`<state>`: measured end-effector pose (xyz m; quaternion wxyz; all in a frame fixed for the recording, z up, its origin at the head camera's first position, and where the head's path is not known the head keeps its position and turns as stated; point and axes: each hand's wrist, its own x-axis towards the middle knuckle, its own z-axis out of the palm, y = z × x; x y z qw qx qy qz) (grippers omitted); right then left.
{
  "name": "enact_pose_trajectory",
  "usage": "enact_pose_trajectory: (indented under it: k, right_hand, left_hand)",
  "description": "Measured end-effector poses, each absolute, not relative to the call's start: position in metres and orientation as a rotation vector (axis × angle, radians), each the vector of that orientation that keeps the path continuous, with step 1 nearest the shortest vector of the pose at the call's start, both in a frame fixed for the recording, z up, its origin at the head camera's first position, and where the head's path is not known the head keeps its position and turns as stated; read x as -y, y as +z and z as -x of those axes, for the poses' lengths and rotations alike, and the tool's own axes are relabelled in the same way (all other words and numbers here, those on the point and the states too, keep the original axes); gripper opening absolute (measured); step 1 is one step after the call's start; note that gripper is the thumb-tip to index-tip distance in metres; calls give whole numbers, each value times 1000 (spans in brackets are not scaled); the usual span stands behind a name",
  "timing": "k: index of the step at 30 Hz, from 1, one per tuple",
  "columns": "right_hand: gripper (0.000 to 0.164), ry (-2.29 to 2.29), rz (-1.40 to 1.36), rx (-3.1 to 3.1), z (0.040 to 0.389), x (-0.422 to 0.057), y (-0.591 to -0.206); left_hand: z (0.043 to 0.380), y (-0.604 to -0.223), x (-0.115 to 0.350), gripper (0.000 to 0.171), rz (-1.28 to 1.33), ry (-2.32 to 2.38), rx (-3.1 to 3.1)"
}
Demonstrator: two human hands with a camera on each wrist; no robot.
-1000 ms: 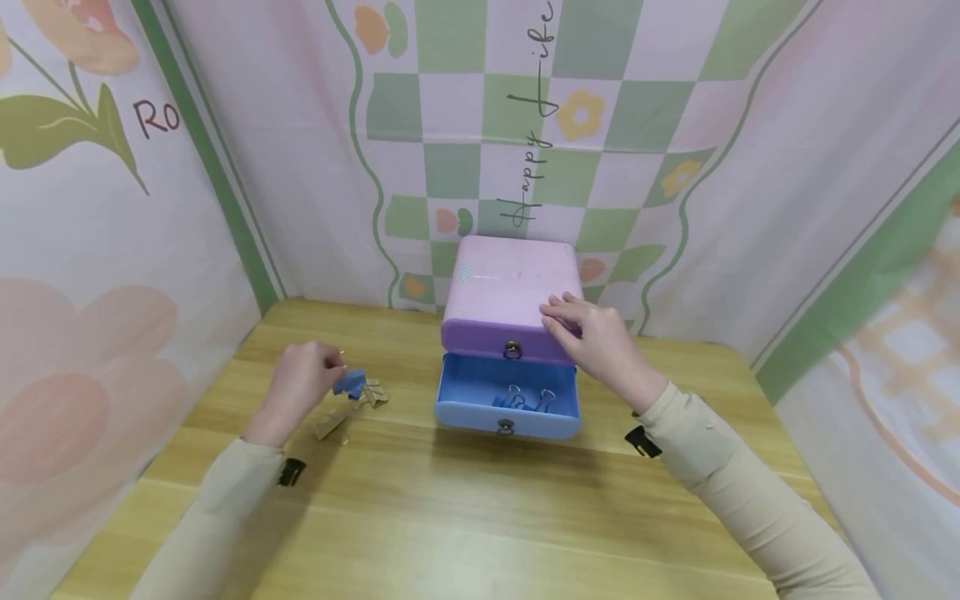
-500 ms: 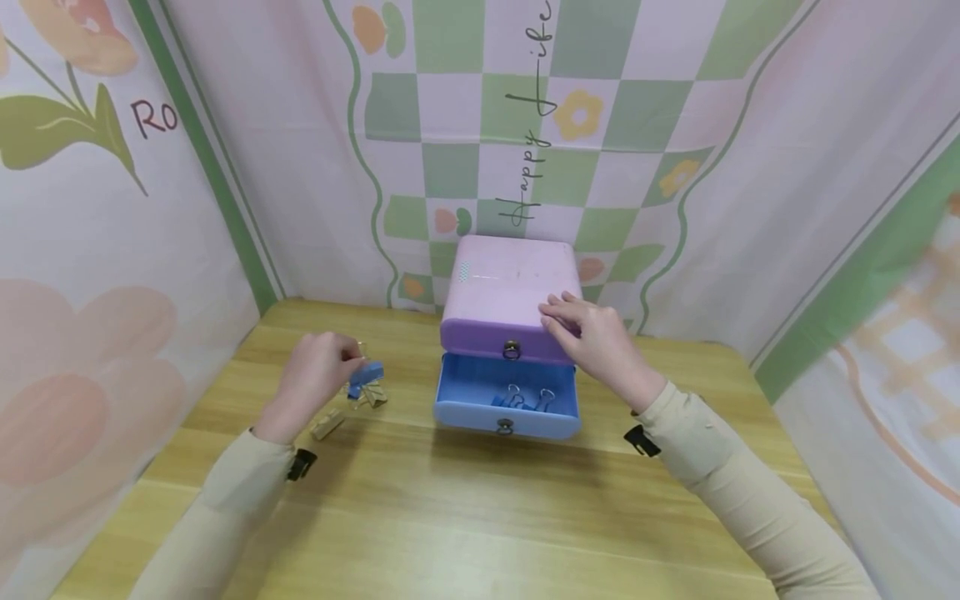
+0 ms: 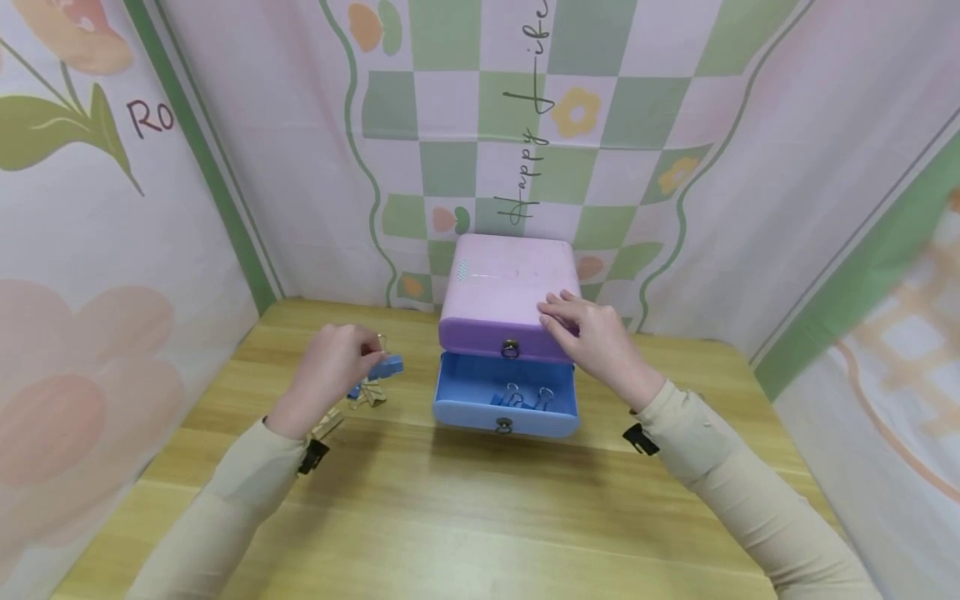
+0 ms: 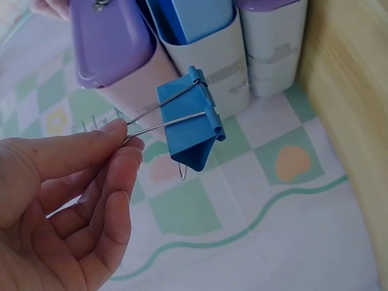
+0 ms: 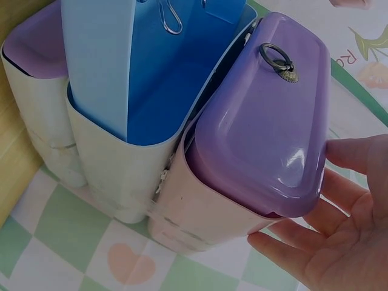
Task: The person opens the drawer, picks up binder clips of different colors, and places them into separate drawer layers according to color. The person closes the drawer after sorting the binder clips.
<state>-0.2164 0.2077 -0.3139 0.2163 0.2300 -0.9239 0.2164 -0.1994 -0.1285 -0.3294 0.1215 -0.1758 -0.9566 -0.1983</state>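
My left hand (image 3: 333, 367) pinches a blue binder clip (image 4: 185, 118) by its wire handle between thumb and fingers, holding it left of the drawer box. Gold binder clips (image 3: 372, 395) and another blue clip (image 3: 354, 391) lie on the table below that hand. The small drawer box (image 3: 513, 275) has a pink top and a shut purple drawer (image 5: 264, 115). Under it a blue drawer (image 3: 468, 415) is pulled out, with blue binder clips (image 3: 543, 402) inside. My right hand (image 3: 600, 340) rests at the box's upper right front corner, fingers loosely extended.
A second purple drawer (image 5: 42, 39), closed, sits below the blue one. Patterned cloth (image 3: 442, 108) hangs close behind the box and along both sides of the wooden table (image 3: 450, 517). Brass ring pulls (image 3: 511, 349) stick out from the drawer fronts.
My left hand has lifted the blue binder clip off the small pile and carried it up and right toward the drawer box. The right hand has stayed at the box corner.
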Motion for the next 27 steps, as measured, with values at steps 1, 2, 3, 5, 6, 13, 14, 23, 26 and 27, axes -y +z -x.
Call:
enact_pose_trajectory:
  k: [1, 2, 3, 5, 6, 13, 14, 23, 26, 27]
  right_hand:
    - [29, 597, -637, 2560, 216, -208, -314]
    - [29, 594, -637, 2560, 217, -208, -314]
    - [29, 593, -636, 2560, 217, -208, -314]
    - [29, 592, -636, 2554, 216, -208, -314]
    - [29, 592, -638, 2551, 217, -208, -314]
    - [30, 594, -639, 2558, 216, -208, -314]
    - [29, 596, -641, 2560, 216, -208, -314]
    - [29, 599, -654, 2544, 215, -207, -313]
    - [29, 602, -650, 2546, 215, -208, -313]
    - [29, 603, -647, 2548, 215, -208, -313]
  left_hand:
    - [199, -328, 127, 12, 519, -568, 2791]
    - [199, -327, 125, 11, 520, -557, 2791]
    - [199, -325, 123, 12, 526, -555, 2797]
    - [198, -323, 120, 11, 541, -549, 2805]
    - [197, -321, 118, 11, 551, -548, 2807]
    - [191, -312, 106, 10, 610, -535, 2815]
    - [190, -312, 105, 10, 620, -532, 2815]
    - [186, -308, 91, 12, 711, -489, 2797]
    - [186, -307, 86, 13, 736, -492, 2800]
    - [186, -307, 85, 14, 746, -498, 2798]
